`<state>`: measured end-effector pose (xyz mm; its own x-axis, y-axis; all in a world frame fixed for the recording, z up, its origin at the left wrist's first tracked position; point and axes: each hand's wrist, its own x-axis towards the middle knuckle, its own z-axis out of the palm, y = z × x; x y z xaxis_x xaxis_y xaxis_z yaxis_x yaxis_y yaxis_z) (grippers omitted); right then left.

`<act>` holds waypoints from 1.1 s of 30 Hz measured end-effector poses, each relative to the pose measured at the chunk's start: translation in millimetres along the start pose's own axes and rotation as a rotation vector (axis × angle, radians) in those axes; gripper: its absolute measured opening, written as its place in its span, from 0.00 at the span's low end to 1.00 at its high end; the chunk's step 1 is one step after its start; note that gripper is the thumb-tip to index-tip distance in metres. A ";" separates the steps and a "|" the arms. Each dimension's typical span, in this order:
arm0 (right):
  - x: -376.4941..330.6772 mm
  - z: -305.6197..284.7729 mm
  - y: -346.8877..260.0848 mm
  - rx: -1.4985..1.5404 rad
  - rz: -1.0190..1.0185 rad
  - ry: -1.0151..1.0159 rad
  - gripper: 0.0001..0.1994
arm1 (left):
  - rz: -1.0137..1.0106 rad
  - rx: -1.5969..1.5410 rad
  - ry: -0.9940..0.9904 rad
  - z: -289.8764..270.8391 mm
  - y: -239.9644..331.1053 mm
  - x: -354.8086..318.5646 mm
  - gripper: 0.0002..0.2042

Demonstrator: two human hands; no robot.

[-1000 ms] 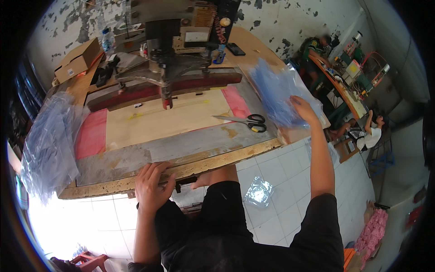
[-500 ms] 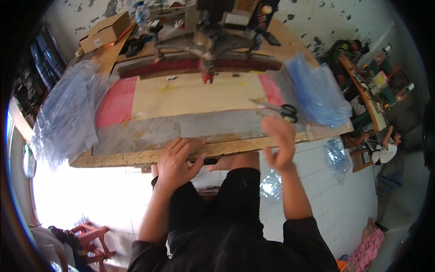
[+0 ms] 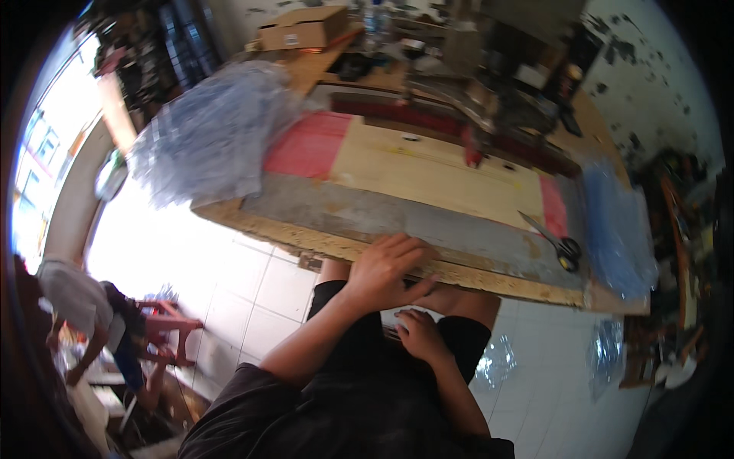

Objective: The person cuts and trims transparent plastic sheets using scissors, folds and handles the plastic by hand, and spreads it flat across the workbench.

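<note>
My left hand [image 3: 390, 268] lies on the front wooden edge of the work table [image 3: 489, 277], fingers spread flat over the edge and holding nothing. My right hand [image 3: 420, 334] is below the table top, resting on my thigh with the fingers curled under; what they touch is hidden. Black-handled scissors [image 3: 562, 249] lie on the grey sheet [image 3: 367, 214] to the right, well away from both hands. Behind the grey sheet lie a beige board [image 3: 428, 164] and a pink sheet [image 3: 310, 145].
A heap of clear plastic bags [image 3: 210, 134] covers the table's left end, and bluish bags [image 3: 615, 229] hang over the right end. A dark machine [image 3: 497, 99] and a cardboard box [image 3: 302, 30] stand at the back. A person [image 3: 84, 306] bends near a red stool [image 3: 164, 329] on the tiled floor.
My right hand has left the table edge beside the scissors and dropped onto my thigh. My left hand stays on the edge. My view has swung toward the left.
</note>
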<state>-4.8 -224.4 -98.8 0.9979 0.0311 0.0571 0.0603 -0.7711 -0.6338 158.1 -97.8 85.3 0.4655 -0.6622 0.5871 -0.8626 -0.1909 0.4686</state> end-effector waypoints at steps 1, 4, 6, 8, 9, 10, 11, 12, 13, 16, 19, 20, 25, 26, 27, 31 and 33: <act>19.5 4.7 2.0 -0.003 0.029 -0.058 0.14 | 0.023 -0.057 0.008 -0.8 -1.7 -4.0 0.14; 59.5 39.8 12.3 -0.169 0.090 -0.227 0.14 | -0.016 -0.151 0.023 -7.4 -5.5 -10.3 0.13; 67.7 70.6 23.6 -0.071 0.255 -0.276 0.14 | -0.030 -0.172 0.014 -26.6 -5.2 -9.7 0.13; 39.6 143.1 132.6 -0.066 0.285 -0.436 0.20 | -0.022 -0.363 -0.080 -41.7 -1.2 8.0 0.13; 47.1 136.0 108.3 -0.053 0.293 -0.552 0.21 | 0.065 -0.191 0.037 -60.1 -24.1 1.7 0.13; 49.0 119.2 90.4 -0.056 0.322 -0.653 0.22 | -0.002 -0.074 0.119 -83.5 -38.0 2.4 0.13; 54.0 105.9 70.2 -0.055 0.403 -0.844 0.25 | -0.074 0.053 0.203 -113.0 -52.7 1.7 0.13; 56.3 102.1 73.9 -0.061 0.403 -0.830 0.25 | -0.120 0.218 0.263 -135.3 -70.8 11.9 0.14; 59.6 103.4 76.3 -0.016 0.378 -0.780 0.26 | -0.178 0.398 0.326 -160.4 -93.5 19.3 0.16; 63.8 107.9 90.9 0.063 0.344 -0.674 0.27 | -0.375 0.652 0.403 -233.0 -170.9 46.5 0.25; 67.6 101.5 80.6 0.159 0.430 -0.673 0.26 | -0.494 0.958 0.467 -283.4 -281.1 44.6 0.32; 63.7 113.4 93.0 0.056 0.334 -0.639 0.26 | -0.539 1.206 0.520 -291.2 -305.2 40.5 0.35; 59.4 108.0 102.1 0.057 0.363 -0.655 0.25 | -1.038 0.982 0.216 -287.5 -339.3 21.1 0.38; 58.9 107.3 100.4 0.070 0.337 -0.638 0.25 | -1.038 0.957 0.188 -287.0 -337.6 21.5 0.38; 58.7 106.5 98.8 0.072 0.338 -0.638 0.25 | -1.037 0.957 0.186 -285.0 -335.4 20.7 0.38; 62.6 109.7 98.1 0.095 0.384 -0.649 0.25 | -0.934 0.983 0.263 -285.6 -326.3 25.6 0.26; 64.5 112.8 92.0 0.132 0.382 -0.679 0.26 | -0.930 0.989 0.233 -289.7 -330.3 18.6 0.21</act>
<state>67.9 -221.6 -240.5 0.7442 0.1930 -0.6394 -0.3300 -0.7260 -0.6033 509.1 162.9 132.7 0.8808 0.1089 0.4607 0.0471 -0.9885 0.1436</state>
